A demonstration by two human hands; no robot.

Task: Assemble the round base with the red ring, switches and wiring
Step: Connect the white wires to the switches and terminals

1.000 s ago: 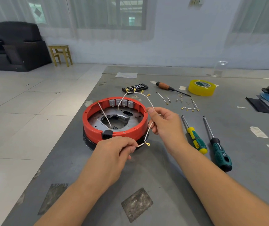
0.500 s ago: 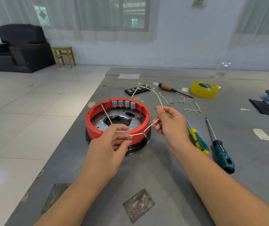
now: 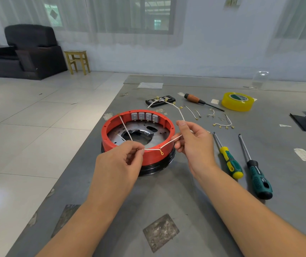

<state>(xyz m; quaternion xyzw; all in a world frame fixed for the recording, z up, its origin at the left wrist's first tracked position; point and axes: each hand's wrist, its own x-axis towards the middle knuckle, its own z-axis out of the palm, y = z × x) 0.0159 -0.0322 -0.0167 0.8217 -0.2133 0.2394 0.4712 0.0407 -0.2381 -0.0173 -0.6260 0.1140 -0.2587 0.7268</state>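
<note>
The round base stands on the grey table, a red ring [image 3: 109, 125] on top of a black lower part [image 3: 154, 169]. Several grey switches [image 3: 144, 116] sit in a row inside the ring's far wall. A white wire harness [image 3: 178, 110] with gold terminals runs from the far table over to my hands. My left hand [image 3: 119, 162] pinches one end of it in front of the ring. My right hand [image 3: 194, 143] pinches the same wire further along, at the ring's right side. A gold ring terminal [image 3: 161, 154] hangs between the hands. Another white wire [image 3: 125, 127] crosses the ring's inside.
Two green-handled screwdrivers [image 3: 230, 162] [image 3: 257, 177] lie right of my right hand. Farther back are loose short wires [image 3: 222, 125], a wooden-handled screwdriver [image 3: 194, 99], a yellow tape roll [image 3: 238, 101] and a black bit case [image 3: 159, 102]. The table's left edge [image 3: 85, 145] runs close to the base.
My left hand has risen from the ring's front rim and pulled the wire's end taut. The right hand lifted slightly. The view came nearer to the base.
</note>
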